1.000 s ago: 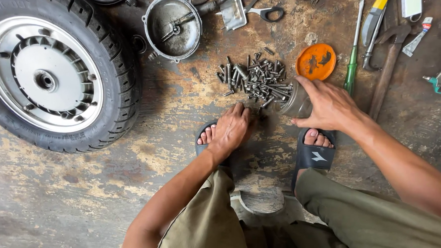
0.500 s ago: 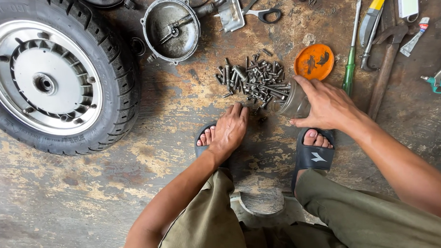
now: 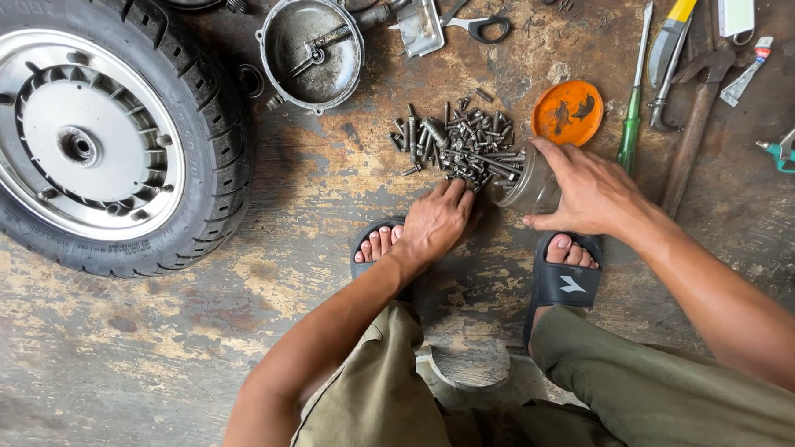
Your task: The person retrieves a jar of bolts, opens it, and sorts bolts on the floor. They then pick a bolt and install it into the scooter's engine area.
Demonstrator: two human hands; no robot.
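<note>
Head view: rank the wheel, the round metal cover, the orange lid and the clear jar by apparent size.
1. wheel
2. round metal cover
3. orange lid and clear jar: look alike, and the right hand hides part of the jar, so unranked.

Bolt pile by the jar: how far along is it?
Done: the orange lid is off, lying beside the pile. In hand: the right hand tips the clear jar on its side toward the bolts; the left hand touches the pile's near edge. Left: most bolts remain on the floor.
</note>
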